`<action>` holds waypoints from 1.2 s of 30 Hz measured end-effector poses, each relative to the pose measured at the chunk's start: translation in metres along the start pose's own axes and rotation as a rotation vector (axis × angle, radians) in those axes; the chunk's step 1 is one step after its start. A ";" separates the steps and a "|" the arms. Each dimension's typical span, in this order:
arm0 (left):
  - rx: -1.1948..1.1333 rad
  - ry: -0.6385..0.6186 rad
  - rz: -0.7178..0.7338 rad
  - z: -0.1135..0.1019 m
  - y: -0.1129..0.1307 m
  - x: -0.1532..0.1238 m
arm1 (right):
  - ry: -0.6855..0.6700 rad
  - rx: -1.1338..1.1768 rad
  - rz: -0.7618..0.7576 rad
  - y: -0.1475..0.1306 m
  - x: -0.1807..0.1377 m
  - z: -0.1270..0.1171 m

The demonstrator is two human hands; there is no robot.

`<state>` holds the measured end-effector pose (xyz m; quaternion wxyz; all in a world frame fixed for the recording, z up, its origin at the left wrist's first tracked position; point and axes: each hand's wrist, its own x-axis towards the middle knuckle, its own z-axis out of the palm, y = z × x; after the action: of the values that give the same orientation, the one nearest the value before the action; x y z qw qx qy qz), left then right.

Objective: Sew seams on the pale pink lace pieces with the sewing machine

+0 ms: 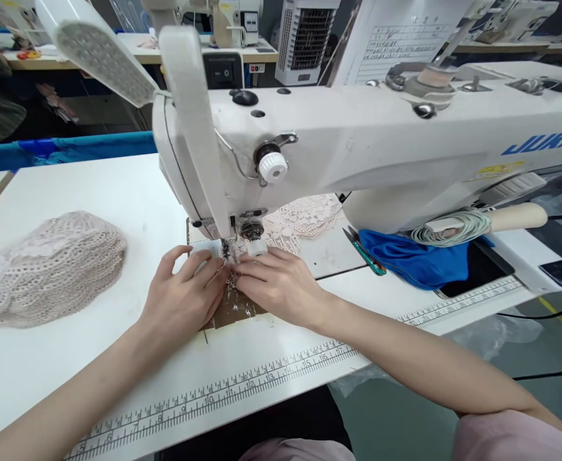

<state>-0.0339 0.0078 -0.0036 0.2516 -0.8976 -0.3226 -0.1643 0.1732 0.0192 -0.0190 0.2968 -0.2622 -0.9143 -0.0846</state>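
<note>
Both hands are at the needle area of a white sewing machine (pixel 319 128), one on each side of the presser foot (pixel 227 251). Pale pink lace (pixel 232 279) shows between my fingertips under the foot. My left hand (pixel 187 288) bends its fingers down onto the lace from the left. From the right, my right hand (pixel 281 285) pinches the lace edge close to the foot; the thumb is partly hidden. More lace (pixel 304 216) lies behind the needle, under the machine arm. A stacked pile of lace pieces (pixel 54 269) sits on the table to the left.
Right of the needle lie green-handled thread snips (pixel 364 253), blue cloth (pixel 415 259), a coil of pale cord (pixel 446 229) and a dark flat object (pixel 485 269). A ruler strip (pixel 242 387) runs along the table's front edge. Behind stand an air cooler (pixel 307 41) and other machines.
</note>
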 end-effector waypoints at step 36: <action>-0.066 -0.034 -0.103 0.001 0.002 -0.008 | -0.009 -0.061 -0.005 -0.003 0.000 0.007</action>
<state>-0.0389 0.0029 -0.0087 0.2077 -0.8902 -0.3671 -0.1720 0.1683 0.0193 -0.0245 0.2845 -0.2691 -0.9133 -0.1118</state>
